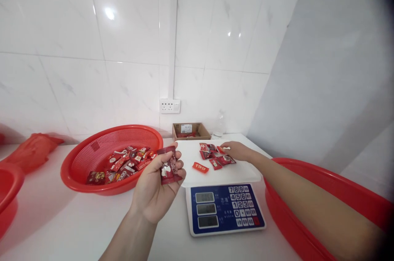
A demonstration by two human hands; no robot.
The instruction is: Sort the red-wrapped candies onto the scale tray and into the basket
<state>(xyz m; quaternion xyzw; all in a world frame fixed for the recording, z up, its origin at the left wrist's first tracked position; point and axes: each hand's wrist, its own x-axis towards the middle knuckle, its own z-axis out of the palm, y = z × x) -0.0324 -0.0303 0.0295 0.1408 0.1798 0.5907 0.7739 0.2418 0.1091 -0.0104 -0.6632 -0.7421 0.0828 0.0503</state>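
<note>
My left hand [155, 187] is held palm up in front of me, its fingers curled round a few dark red candy packets [169, 166]. My right hand [237, 151] reaches onto the white pan of the scale [224, 175], fingertips on the red candy packets [215, 156] lying there. One small red packet [200, 167] lies apart from them on the pan. Left of the scale, a red perforated basket [92, 158] holds several more packets [126, 164].
The scale's blue keypad panel [226, 208] faces me. A red basin [308, 211] sits under my right forearm. A small cardboard box [191, 130] and a clear bottle [219, 126] stand by the tiled wall. A red bag [30, 152] and another red basin [8, 187] lie at the left.
</note>
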